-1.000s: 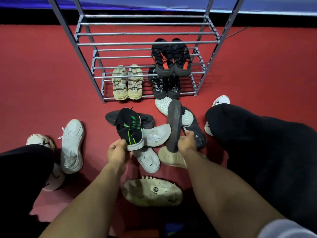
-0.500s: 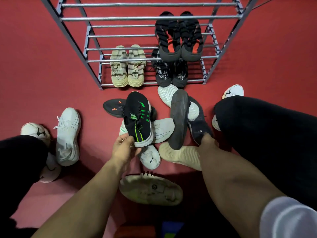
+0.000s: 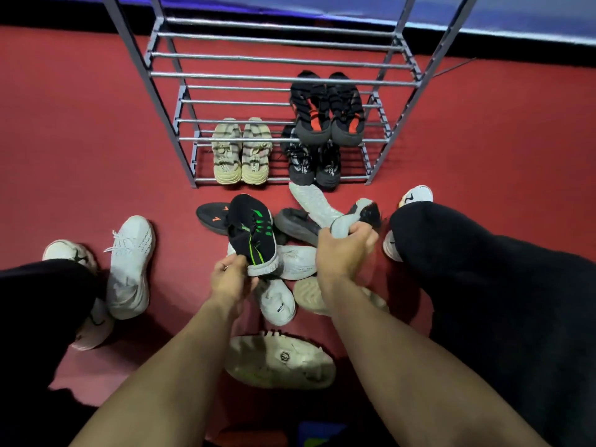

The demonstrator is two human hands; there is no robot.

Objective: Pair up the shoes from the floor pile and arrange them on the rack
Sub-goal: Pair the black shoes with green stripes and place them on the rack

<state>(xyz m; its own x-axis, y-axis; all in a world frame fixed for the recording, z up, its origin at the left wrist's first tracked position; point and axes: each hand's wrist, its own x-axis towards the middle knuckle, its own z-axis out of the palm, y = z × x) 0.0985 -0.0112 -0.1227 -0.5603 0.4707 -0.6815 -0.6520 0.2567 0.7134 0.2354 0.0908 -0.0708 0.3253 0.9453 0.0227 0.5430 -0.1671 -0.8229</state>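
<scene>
Fingers of the left hand (image 3: 231, 280) pinch the heel of a black shoe with green stripes (image 3: 253, 235), held above the floor pile (image 3: 290, 262). Fingers of the right hand (image 3: 345, 250) curl round a black shoe with a grey sole (image 3: 356, 217), lifted over the same pile. On the rack (image 3: 283, 79), 1 beige pair (image 3: 242, 151) and 1 black pair (image 3: 314, 164) fill the bottom shelf; a black-and-orange pair (image 3: 327, 111) sits a shelf higher.
</scene>
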